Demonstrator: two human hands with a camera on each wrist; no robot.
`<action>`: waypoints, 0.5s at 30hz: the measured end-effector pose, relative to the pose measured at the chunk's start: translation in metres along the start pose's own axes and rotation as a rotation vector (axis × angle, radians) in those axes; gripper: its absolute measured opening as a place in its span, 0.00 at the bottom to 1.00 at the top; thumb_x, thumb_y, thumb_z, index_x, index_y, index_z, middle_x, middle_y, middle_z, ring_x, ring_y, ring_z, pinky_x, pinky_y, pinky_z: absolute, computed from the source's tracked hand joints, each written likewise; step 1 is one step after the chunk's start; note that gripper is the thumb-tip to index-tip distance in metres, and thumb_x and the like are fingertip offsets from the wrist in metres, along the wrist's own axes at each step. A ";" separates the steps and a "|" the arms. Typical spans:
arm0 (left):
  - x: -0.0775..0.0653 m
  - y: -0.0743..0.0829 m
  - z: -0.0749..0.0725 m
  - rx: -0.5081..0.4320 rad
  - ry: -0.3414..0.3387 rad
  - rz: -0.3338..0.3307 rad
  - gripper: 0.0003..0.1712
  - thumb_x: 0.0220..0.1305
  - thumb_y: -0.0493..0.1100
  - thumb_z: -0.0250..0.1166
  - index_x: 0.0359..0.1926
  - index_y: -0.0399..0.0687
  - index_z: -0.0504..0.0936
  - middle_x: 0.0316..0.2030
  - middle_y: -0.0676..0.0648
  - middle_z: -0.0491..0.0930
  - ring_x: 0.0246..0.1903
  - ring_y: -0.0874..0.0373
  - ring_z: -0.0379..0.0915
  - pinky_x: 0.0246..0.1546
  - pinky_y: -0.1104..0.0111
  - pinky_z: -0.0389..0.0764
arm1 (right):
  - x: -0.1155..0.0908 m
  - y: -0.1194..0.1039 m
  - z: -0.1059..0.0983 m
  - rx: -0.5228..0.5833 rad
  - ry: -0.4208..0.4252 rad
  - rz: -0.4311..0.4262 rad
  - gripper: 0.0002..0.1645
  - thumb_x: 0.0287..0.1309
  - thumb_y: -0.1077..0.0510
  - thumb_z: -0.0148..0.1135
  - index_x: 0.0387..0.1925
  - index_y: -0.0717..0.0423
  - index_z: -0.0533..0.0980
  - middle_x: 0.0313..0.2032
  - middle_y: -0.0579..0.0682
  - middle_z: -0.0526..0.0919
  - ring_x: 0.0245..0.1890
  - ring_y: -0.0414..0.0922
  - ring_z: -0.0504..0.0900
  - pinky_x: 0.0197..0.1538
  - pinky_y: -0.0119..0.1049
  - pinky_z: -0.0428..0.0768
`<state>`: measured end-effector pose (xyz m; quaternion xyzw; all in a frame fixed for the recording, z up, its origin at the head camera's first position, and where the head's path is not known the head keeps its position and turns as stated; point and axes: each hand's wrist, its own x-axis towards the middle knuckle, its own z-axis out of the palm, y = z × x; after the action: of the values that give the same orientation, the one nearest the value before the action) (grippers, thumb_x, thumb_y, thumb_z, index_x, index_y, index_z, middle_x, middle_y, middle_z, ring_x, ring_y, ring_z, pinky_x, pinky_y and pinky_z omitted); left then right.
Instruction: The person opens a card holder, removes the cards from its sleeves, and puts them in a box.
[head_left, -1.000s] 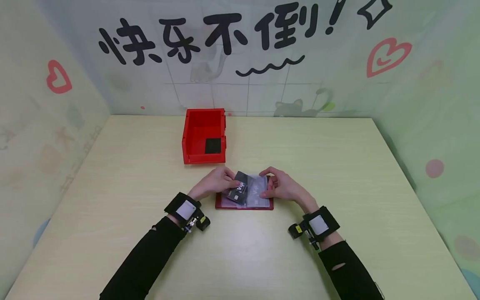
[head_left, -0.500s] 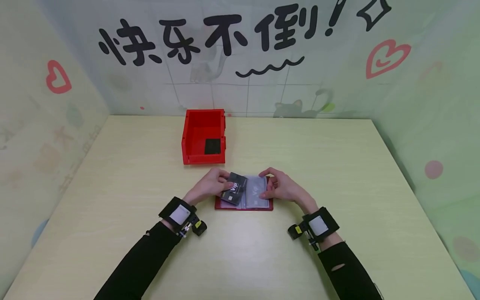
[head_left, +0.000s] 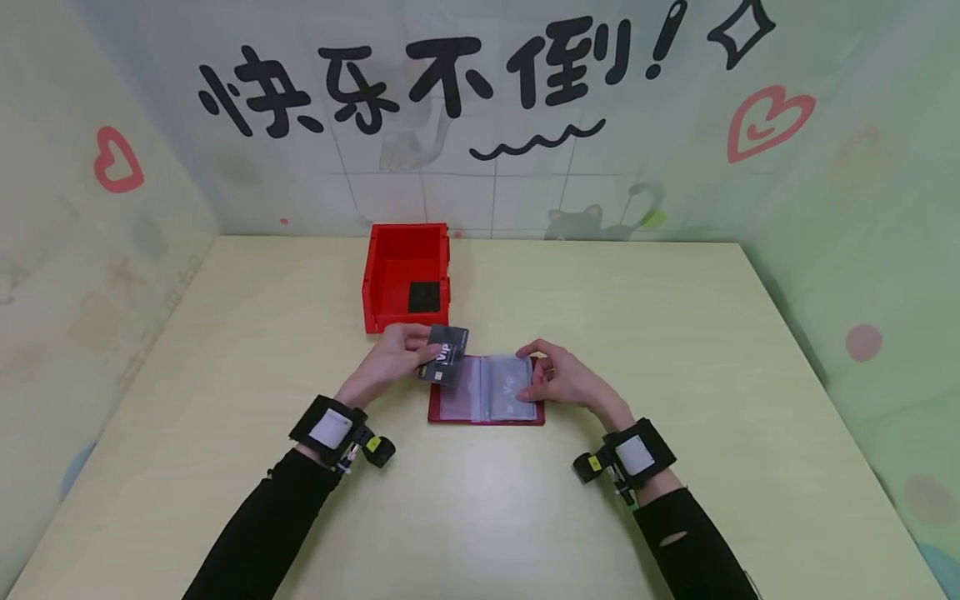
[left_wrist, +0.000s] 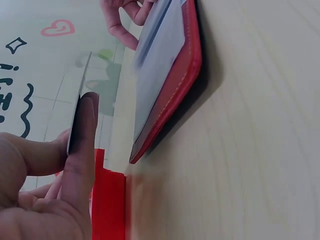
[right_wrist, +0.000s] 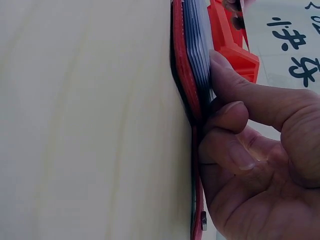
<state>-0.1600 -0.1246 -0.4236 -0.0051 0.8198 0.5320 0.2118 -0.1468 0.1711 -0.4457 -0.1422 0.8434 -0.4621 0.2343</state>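
Observation:
My left hand pinches a dark card printed "VIP" between thumb and fingers. In the left wrist view the card appears nearly edge-on, raised above the table. A red card holder lies spread on the table, its clear plastic sleeves facing up. My right hand holds it at the right side, thumb on the sleeves and other fingers curled by the edge. The right wrist view shows the thumb against a stack of sleeves; some fingertips are hidden.
Behind the left hand stands a red plastic bin with a black square in it. A printed wall closes off the back of the pale table, and side walls flank it.
My left hand has carried the card up and left, off the card holder and toward the bin's front. Both holder pages now show. The right hand stays nearly still.

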 end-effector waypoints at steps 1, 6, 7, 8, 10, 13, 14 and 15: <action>0.000 0.000 -0.003 -0.013 0.012 0.012 0.31 0.72 0.42 0.62 0.71 0.35 0.66 0.62 0.34 0.74 0.55 0.45 0.74 0.46 0.71 0.82 | 0.000 0.000 0.000 0.001 0.000 -0.001 0.36 0.55 0.63 0.74 0.63 0.62 0.68 0.24 0.47 0.71 0.27 0.42 0.72 0.35 0.31 0.71; 0.002 0.001 -0.013 -0.052 0.068 0.034 0.31 0.73 0.41 0.60 0.73 0.36 0.64 0.62 0.34 0.74 0.55 0.45 0.75 0.46 0.72 0.82 | -0.001 0.000 0.001 -0.001 0.006 -0.001 0.36 0.54 0.64 0.74 0.63 0.62 0.68 0.24 0.47 0.71 0.27 0.42 0.72 0.36 0.32 0.71; 0.003 0.002 -0.014 -0.063 0.080 0.030 0.32 0.73 0.41 0.59 0.73 0.37 0.64 0.62 0.34 0.74 0.55 0.45 0.75 0.45 0.72 0.82 | 0.000 0.000 0.001 -0.002 0.008 0.001 0.36 0.54 0.64 0.74 0.63 0.62 0.68 0.24 0.47 0.71 0.28 0.42 0.72 0.36 0.33 0.71; 0.004 0.003 -0.015 -0.074 0.092 0.026 0.32 0.73 0.41 0.59 0.74 0.37 0.63 0.63 0.34 0.75 0.56 0.45 0.75 0.45 0.73 0.83 | -0.001 0.000 0.000 -0.004 0.010 0.003 0.36 0.54 0.64 0.74 0.63 0.62 0.68 0.24 0.47 0.71 0.28 0.43 0.72 0.37 0.33 0.72; 0.005 0.005 -0.017 -0.101 0.120 0.025 0.32 0.74 0.41 0.59 0.74 0.38 0.63 0.63 0.35 0.75 0.56 0.45 0.76 0.44 0.74 0.83 | -0.001 0.001 0.000 -0.006 0.014 0.005 0.36 0.54 0.63 0.74 0.63 0.62 0.68 0.25 0.47 0.71 0.28 0.43 0.72 0.37 0.33 0.71; 0.007 0.006 -0.019 -0.135 0.158 0.020 0.32 0.74 0.41 0.59 0.74 0.39 0.63 0.63 0.35 0.75 0.57 0.44 0.76 0.45 0.74 0.83 | -0.002 0.000 0.000 -0.005 0.015 0.005 0.36 0.54 0.63 0.74 0.63 0.62 0.68 0.25 0.47 0.71 0.28 0.43 0.72 0.37 0.33 0.71; 0.008 0.006 -0.019 -0.139 0.169 0.018 0.32 0.74 0.41 0.59 0.74 0.39 0.63 0.64 0.35 0.74 0.58 0.44 0.76 0.46 0.74 0.83 | -0.002 0.000 0.000 -0.004 0.015 0.005 0.36 0.54 0.63 0.74 0.63 0.62 0.68 0.25 0.47 0.71 0.28 0.43 0.72 0.37 0.33 0.71; 0.009 0.006 -0.020 -0.143 0.181 0.015 0.32 0.74 0.41 0.59 0.74 0.39 0.63 0.64 0.35 0.74 0.58 0.44 0.77 0.48 0.72 0.84 | -0.002 0.000 0.001 -0.003 0.014 0.004 0.37 0.54 0.63 0.74 0.63 0.62 0.68 0.25 0.47 0.71 0.28 0.43 0.72 0.37 0.33 0.71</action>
<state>-0.1761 -0.1372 -0.4148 -0.0623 0.7957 0.5878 0.1320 -0.1448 0.1715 -0.4451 -0.1375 0.8460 -0.4614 0.2289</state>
